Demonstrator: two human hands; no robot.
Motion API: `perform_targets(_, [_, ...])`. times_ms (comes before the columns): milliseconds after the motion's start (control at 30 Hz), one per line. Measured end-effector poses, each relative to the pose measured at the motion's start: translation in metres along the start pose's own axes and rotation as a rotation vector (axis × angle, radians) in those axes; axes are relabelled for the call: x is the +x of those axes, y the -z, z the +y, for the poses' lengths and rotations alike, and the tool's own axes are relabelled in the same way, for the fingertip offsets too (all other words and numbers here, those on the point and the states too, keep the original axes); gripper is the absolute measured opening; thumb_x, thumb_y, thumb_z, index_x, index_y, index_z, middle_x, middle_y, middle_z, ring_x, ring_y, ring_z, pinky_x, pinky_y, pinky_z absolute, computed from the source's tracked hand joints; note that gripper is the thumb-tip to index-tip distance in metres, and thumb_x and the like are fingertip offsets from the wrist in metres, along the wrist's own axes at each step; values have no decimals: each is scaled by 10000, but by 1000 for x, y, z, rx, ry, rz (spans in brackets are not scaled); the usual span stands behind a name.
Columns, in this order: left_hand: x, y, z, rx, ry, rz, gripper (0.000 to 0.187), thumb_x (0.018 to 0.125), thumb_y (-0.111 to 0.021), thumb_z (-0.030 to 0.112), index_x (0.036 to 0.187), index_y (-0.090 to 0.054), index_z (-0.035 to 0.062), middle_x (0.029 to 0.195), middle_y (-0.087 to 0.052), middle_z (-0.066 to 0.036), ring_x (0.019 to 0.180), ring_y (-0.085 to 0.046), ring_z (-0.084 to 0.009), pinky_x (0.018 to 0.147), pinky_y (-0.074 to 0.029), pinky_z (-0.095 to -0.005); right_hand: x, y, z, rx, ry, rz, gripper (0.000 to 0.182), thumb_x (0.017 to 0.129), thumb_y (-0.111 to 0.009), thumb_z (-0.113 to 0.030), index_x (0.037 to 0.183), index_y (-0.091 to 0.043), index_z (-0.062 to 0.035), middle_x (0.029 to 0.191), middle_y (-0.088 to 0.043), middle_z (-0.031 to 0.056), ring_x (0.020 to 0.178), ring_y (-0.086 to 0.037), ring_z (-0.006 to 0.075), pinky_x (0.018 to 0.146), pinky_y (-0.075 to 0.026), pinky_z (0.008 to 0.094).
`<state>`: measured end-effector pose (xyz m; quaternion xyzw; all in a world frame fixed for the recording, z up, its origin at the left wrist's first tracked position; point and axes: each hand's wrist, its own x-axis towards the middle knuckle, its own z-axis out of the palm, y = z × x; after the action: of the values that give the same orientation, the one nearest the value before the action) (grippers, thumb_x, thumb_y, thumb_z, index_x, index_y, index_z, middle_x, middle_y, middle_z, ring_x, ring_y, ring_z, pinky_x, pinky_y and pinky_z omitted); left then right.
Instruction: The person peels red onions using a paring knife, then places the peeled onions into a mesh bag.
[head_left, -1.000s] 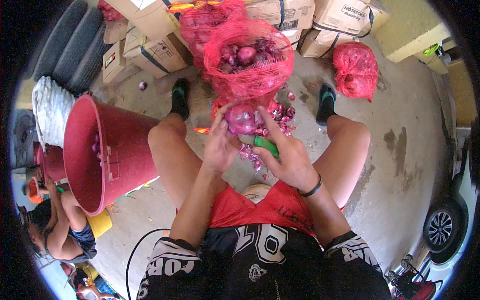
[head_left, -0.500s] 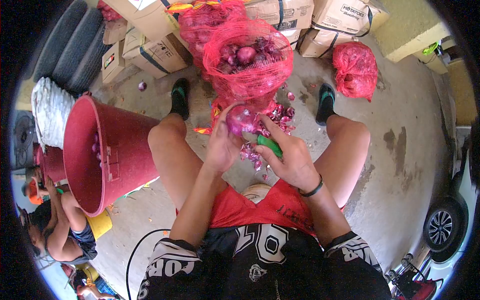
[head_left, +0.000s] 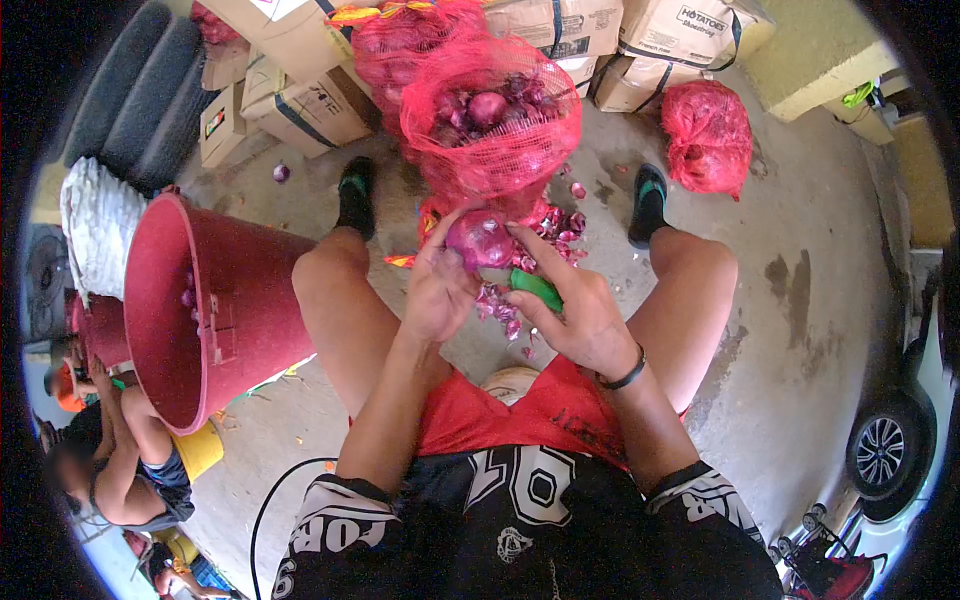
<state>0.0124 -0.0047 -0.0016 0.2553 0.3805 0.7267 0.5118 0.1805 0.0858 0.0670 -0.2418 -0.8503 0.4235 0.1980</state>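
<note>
A purple-red onion [head_left: 482, 238] rests in my left hand [head_left: 438, 290], whose fingers curl round its left side. My right hand [head_left: 578, 312] grips a knife by its green handle [head_left: 536, 289]. The short blade lies against the lower part of the onion, and my right index finger touches the onion's right side. Below and behind the onion, loose onion skins [head_left: 560, 232] are scattered over the floor. Just beyond my hands stands an open red mesh sack [head_left: 490, 165] with onions [head_left: 487, 108] showing at its top.
A large red tub [head_left: 255, 300] lies tipped to my left, several onions inside. Cardboard boxes [head_left: 310, 105], tyres [head_left: 135, 95] and another red mesh sack [head_left: 706, 138] stand farther back. A person [head_left: 130, 450] sits at far left. A car wheel [head_left: 881, 450] is at far right.
The onion and both hands have shifted very slightly left in the view, along with the whole scene. My grip on the onion and the knife stays the same.
</note>
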Motion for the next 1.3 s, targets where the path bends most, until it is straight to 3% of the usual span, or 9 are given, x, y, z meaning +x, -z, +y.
perform_targets(200, [-1,2,-5,-389,165,80,610,983,-331,539,1368,-414,74,1293,-557,-123,1165,-563,-276,979,-461,-445,3,0,-3,5,16,-9,594,859,-652,-277,1386,-419,-131,837,-647,211,716,-639,398,643,-508,475])
perform_targets(300, [0,6,-6,-240,89,-12,584,995,-314,518,1341,-438,63,1279,-566,-126,1145,-572,-280,970,-464,-453,2,0,1,35,-42,-33,585,860,-652,-274,1379,-422,-135,849,-649,213,727,-636,410,648,-506,484])
perform_targets(400, [1,2,-3,-243,179,94,584,997,-310,516,1332,-448,58,1256,-583,-123,1121,-588,-281,956,-472,-440,2,0,-1,61,-26,-30,588,856,-657,-268,1378,-421,-137,838,-647,217,736,-633,419,649,-504,491])
perform_targets(500, [2,-1,-1,-427,258,89,587,996,-311,521,1327,-456,58,1226,-600,-120,1099,-600,-276,950,-473,-419,3,0,-3,84,-13,-20,590,853,-661,-259,1378,-421,-138,840,-646,223,743,-630,424,651,-503,493])
perform_targets(600, [3,3,3,-396,210,-12,514,996,-415,437,1340,-439,57,1280,-562,-122,1141,-576,-267,955,-493,-443,2,0,0,68,-72,-52,591,852,-662,-251,1380,-420,-140,859,-647,225,747,-629,427,656,-503,494])
perform_targets(700, [4,6,4,-207,185,-14,491,1003,-403,427,1326,-447,59,1256,-575,-126,1130,-581,-260,943,-503,-444,1,-1,1,67,-95,-61,602,849,-663,-244,1389,-415,-145,864,-648,219,751,-630,422,660,-502,491])
perform_targets(800, [4,-8,3,-334,201,127,477,1004,-409,413,1310,-454,51,1211,-599,-117,1097,-599,-246,920,-521,-431,2,-7,4,45,0,-10,626,842,-669,-242,1403,-410,-145,870,-647,216,752,-632,415,662,-501,484])
perform_targets(900, [4,4,-5,-484,286,-4,526,1003,-357,473,1323,-456,68,1222,-606,-103,1109,-600,-262,961,-487,-422,1,-9,9,36,15,-9,639,840,-670,-234,1414,-406,-137,917,-646,221,762,-633,407,675,-503,471])
perform_targets(1300, [4,1,-5,-130,34,112,443,905,-646,259,1273,-460,97,1181,-595,-62,1052,-607,-211,876,-528,-392,-1,-10,5,45,16,-4,628,851,-663,-163,1423,-409,-115,1038,-638,223,892,-634,388,766,-512,422])
